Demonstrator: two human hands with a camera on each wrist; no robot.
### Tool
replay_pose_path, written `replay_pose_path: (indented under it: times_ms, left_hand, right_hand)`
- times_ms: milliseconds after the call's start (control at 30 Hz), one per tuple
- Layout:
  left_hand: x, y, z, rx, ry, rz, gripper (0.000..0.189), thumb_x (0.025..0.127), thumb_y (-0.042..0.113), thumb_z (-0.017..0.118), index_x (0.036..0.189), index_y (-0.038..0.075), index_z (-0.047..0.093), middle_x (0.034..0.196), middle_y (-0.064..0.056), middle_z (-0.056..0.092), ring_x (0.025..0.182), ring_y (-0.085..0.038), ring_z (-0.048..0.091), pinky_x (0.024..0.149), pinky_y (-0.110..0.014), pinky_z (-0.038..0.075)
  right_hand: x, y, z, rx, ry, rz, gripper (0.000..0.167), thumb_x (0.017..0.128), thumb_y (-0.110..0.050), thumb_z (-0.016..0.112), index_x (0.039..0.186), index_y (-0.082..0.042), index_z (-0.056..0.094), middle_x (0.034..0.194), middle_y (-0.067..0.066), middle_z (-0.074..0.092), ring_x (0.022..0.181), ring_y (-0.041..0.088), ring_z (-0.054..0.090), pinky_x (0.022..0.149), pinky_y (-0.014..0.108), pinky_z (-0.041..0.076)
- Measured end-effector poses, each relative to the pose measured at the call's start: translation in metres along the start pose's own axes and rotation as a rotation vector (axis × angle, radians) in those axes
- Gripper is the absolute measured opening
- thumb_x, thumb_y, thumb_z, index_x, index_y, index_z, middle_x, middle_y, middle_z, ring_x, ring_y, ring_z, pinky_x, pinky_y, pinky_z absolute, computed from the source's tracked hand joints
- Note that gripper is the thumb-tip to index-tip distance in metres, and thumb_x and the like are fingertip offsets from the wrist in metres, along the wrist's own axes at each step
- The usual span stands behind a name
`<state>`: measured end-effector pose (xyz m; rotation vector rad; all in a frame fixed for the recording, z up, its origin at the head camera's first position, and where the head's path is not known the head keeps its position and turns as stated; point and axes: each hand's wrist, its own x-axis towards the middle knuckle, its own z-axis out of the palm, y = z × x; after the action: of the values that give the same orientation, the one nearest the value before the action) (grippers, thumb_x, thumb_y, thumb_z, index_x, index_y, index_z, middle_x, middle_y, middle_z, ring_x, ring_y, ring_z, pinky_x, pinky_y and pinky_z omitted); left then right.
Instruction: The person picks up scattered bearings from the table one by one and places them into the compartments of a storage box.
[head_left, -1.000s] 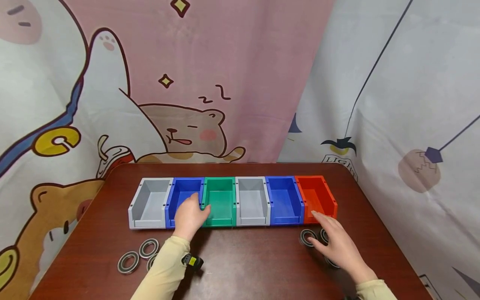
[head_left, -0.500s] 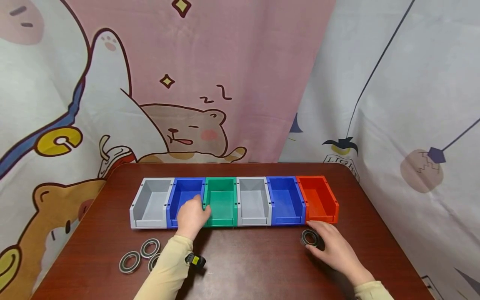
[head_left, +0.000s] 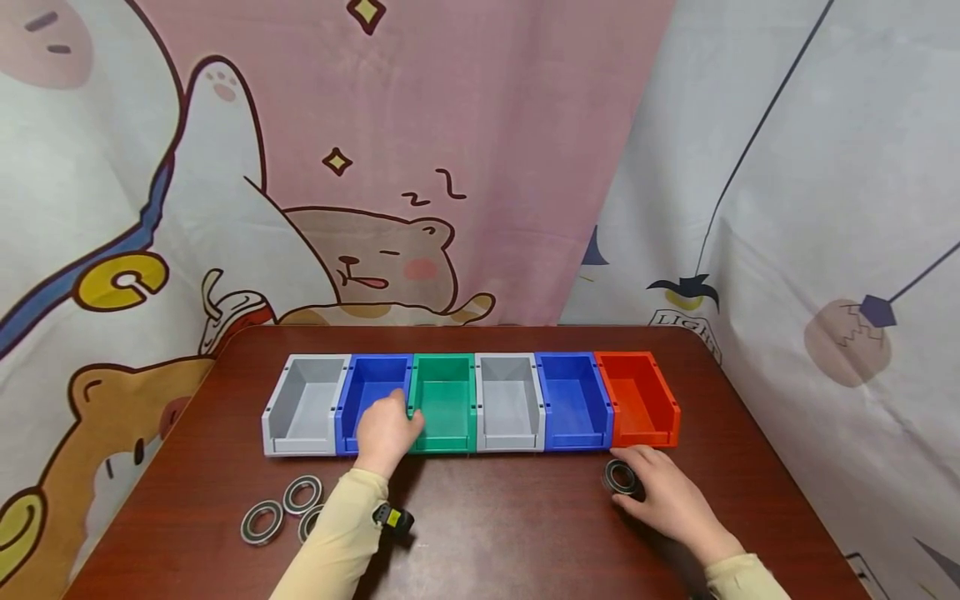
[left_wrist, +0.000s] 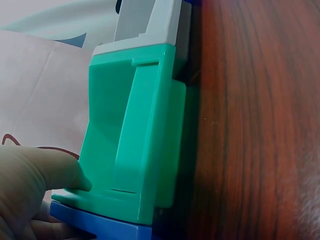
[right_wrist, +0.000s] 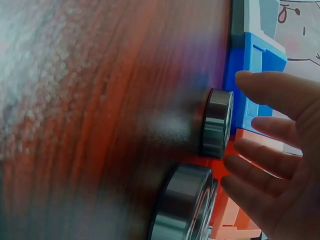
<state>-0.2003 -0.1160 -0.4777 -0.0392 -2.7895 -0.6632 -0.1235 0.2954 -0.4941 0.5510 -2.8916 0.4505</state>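
My left hand (head_left: 387, 431) grips the shared wall of the green bin (head_left: 444, 417) and the blue bin (head_left: 363, 379) to its left. In the left wrist view the thumb (left_wrist: 65, 171) lies inside the green bin (left_wrist: 135, 140), with the other fingers on the blue side. My right hand (head_left: 670, 492) hovers over ball bearings in front of the red bin (head_left: 641, 392), fingers spread and holding nothing. One bearing (head_left: 620, 477) shows beside its thumb. The right wrist view has a smaller bearing (right_wrist: 217, 124) and a larger bearing (right_wrist: 182, 202); the hand hides others from the head view.
The bins stand in one row: a grey bin (head_left: 306, 408) at the left end, another grey bin (head_left: 510, 408) and a blue bin (head_left: 573, 408) right of the green one. Near my left forearm lie ball bearings (head_left: 262, 522) on the brown table (head_left: 510, 533). A printed curtain (head_left: 525, 167) hangs behind.
My right hand has come down and slightly nearer me, from beside the red bin's front edge to over the bearings, covering some of them. My left hand keeps its grip on the bin wall.
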Motion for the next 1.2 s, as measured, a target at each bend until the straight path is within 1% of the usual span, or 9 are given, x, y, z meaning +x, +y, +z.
replay_pose_path:
  times_ms: [100, 200, 333, 433, 567, 633, 800, 1000, 1200]
  left_hand:
    - [0.001, 0.0, 0.0, 0.0, -0.002, -0.003, 0.025, 0.08, 0.022, 0.073, 0.081, 0.001, 0.06, 0.063, -0.014, 0.06, 0.053, -0.035, 0.059, 0.044, -0.046, 0.043]
    - [0.001, 0.0, 0.0, -0.006, -0.01, -0.003, 0.026, 0.081, 0.021, 0.074, 0.086, -0.002, 0.061, 0.064, -0.014, 0.06, 0.053, -0.033, 0.059, 0.045, -0.046, 0.043]
    - [0.002, 0.001, 0.0, -0.018, -0.015, 0.003, 0.037, 0.081, 0.018, 0.073, 0.105, -0.008, 0.063, 0.072, -0.019, 0.065, 0.057, -0.035, 0.062, 0.047, -0.047, 0.046]
    - [0.002, 0.001, 0.0, -0.024, -0.012, 0.001, 0.044, 0.08, 0.018, 0.072, 0.114, -0.009, 0.062, 0.074, -0.021, 0.066, 0.059, -0.037, 0.063, 0.047, -0.048, 0.046]
    - [0.002, 0.002, -0.001, -0.028, -0.01, -0.003, 0.037, 0.08, 0.017, 0.07, 0.106, -0.007, 0.062, 0.07, -0.019, 0.063, 0.057, -0.038, 0.062, 0.046, -0.049, 0.045]
    - [0.002, 0.002, -0.001, -0.032, -0.012, -0.006, 0.034, 0.08, 0.017, 0.07, 0.103, -0.006, 0.061, 0.068, -0.018, 0.063, 0.057, -0.037, 0.061, 0.046, -0.049, 0.044]
    - [0.002, 0.002, -0.001, -0.035, -0.012, -0.003, 0.038, 0.081, 0.018, 0.07, 0.107, -0.008, 0.062, 0.07, -0.02, 0.064, 0.058, -0.038, 0.062, 0.047, -0.049, 0.045]
    - [0.002, 0.003, -0.003, -0.025, 0.01, 0.01, 0.034, 0.081, 0.017, 0.07, 0.104, -0.007, 0.062, 0.071, -0.021, 0.064, 0.059, -0.039, 0.063, 0.049, -0.051, 0.046]
    - [0.0, 0.005, -0.004, -0.008, 0.01, 0.013, 0.041, 0.082, 0.017, 0.07, 0.112, -0.009, 0.062, 0.078, -0.022, 0.066, 0.062, -0.04, 0.064, 0.05, -0.051, 0.048]
  right_hand:
    - [0.001, 0.0, 0.001, -0.019, -0.008, -0.025, 0.063, 0.067, -0.023, 0.09, 0.121, -0.004, 0.066, 0.109, 0.008, 0.063, 0.098, 0.028, 0.061, 0.087, 0.049, 0.052]
    - [0.002, 0.0, 0.002, -0.036, -0.013, -0.038, 0.062, 0.066, -0.022, 0.091, 0.121, -0.005, 0.066, 0.109, 0.008, 0.063, 0.098, 0.027, 0.062, 0.088, 0.048, 0.051]
    - [0.004, -0.001, 0.002, -0.054, -0.039, -0.033, 0.06, 0.067, -0.021, 0.09, 0.12, -0.006, 0.067, 0.11, 0.008, 0.064, 0.099, 0.028, 0.062, 0.088, 0.05, 0.051]
    - [0.006, -0.001, 0.001, -0.067, -0.076, -0.014, 0.058, 0.069, -0.022, 0.089, 0.12, -0.007, 0.067, 0.111, 0.007, 0.064, 0.099, 0.027, 0.062, 0.088, 0.05, 0.051]
    - [0.008, -0.003, 0.0, -0.078, -0.114, 0.015, 0.055, 0.071, -0.022, 0.088, 0.12, -0.009, 0.068, 0.11, 0.006, 0.064, 0.099, 0.026, 0.062, 0.087, 0.049, 0.052]
    - [0.008, -0.004, 0.0, -0.082, -0.119, 0.016, 0.053, 0.071, -0.021, 0.087, 0.119, -0.009, 0.068, 0.11, 0.007, 0.064, 0.098, 0.026, 0.061, 0.087, 0.05, 0.052]
    - [0.009, -0.004, 0.001, -0.097, -0.106, -0.001, 0.048, 0.071, -0.019, 0.087, 0.115, -0.009, 0.07, 0.107, 0.007, 0.064, 0.096, 0.027, 0.061, 0.085, 0.05, 0.053]
    - [0.01, -0.002, 0.004, -0.097, -0.099, -0.009, 0.047, 0.07, -0.02, 0.087, 0.113, -0.009, 0.07, 0.106, 0.006, 0.064, 0.096, 0.027, 0.061, 0.085, 0.05, 0.053]
    - [0.011, 0.0, 0.007, -0.091, -0.089, -0.004, 0.044, 0.07, -0.022, 0.087, 0.109, -0.01, 0.071, 0.104, 0.005, 0.065, 0.093, 0.025, 0.061, 0.084, 0.048, 0.053]
